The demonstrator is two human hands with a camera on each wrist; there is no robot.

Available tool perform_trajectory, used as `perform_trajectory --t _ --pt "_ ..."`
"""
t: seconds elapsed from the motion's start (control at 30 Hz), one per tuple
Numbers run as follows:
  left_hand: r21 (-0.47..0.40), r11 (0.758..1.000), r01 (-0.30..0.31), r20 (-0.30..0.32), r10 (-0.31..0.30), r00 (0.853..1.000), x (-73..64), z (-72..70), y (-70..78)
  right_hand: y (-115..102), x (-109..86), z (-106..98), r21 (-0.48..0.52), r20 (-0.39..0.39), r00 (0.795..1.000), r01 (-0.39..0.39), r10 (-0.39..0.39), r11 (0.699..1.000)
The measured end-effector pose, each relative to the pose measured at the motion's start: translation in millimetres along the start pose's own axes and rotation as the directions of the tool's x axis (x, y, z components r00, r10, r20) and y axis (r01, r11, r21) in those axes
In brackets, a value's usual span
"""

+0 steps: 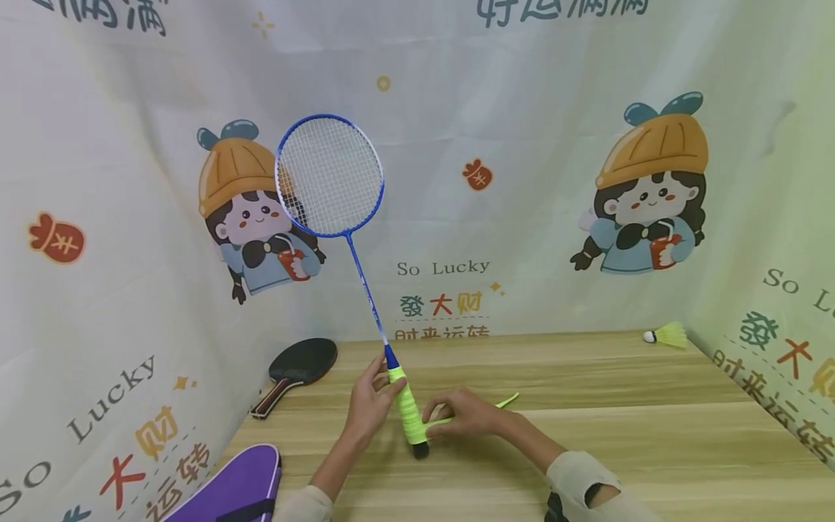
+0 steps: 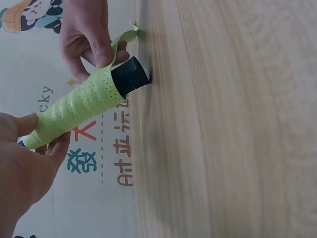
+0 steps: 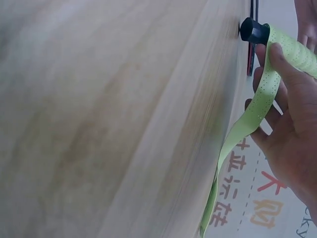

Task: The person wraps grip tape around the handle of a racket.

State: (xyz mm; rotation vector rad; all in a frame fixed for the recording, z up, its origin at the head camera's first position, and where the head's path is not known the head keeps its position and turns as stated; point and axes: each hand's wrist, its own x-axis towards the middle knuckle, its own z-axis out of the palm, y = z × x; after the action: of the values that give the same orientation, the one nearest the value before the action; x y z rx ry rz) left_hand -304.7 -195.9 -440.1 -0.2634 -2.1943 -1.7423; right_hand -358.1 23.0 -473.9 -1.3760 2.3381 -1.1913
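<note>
A blue and white badminton racket (image 1: 372, 301) tilts up over the table, its strung head at the top. My left hand (image 1: 370, 402) grips the upper part of its handle between thumb and fingers. Perforated yellow-green grip tape (image 2: 81, 106) winds around most of the handle, leaving the black butt end (image 2: 130, 76) bare. Close to that end, my right hand (image 1: 466, 413) pinches the loose strip of grip tape (image 3: 260, 101) between thumb and fingers. The strip's tail runs past the palm and trails down in the right wrist view.
A black table tennis paddle (image 1: 303, 362) lies at the table's back left. In front of it is a purple case (image 1: 238, 482) with a black strap. A yellow shuttlecock (image 1: 668, 335) lies at the back right. Printed cloth (image 1: 443, 109) hangs around the wooden table (image 1: 587, 391).
</note>
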Motion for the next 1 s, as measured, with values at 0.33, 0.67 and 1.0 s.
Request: perform_trajectory --t 0.33,0.67,1.0 --pt "-0.011 0.999 -0.041 -0.015 0.040 0.999 -1.2 -0.7 3.6 -3 4.8 -1 -0.121 0.032 0.999 0.019 -0.015 0.992" --pt "-0.021 1.000 0.003 -0.046 -0.004 0.999 -2.8 0.4 3.2 -9 5.4 5 -0.160 -0.045 0.998 -0.039 0.032 0.986" --pt "0.082 0.995 -0.057 -0.070 0.062 0.996 -1.2 -2.1 1.0 -10 2.2 0 -0.114 0.003 0.999 0.033 -0.033 0.993"
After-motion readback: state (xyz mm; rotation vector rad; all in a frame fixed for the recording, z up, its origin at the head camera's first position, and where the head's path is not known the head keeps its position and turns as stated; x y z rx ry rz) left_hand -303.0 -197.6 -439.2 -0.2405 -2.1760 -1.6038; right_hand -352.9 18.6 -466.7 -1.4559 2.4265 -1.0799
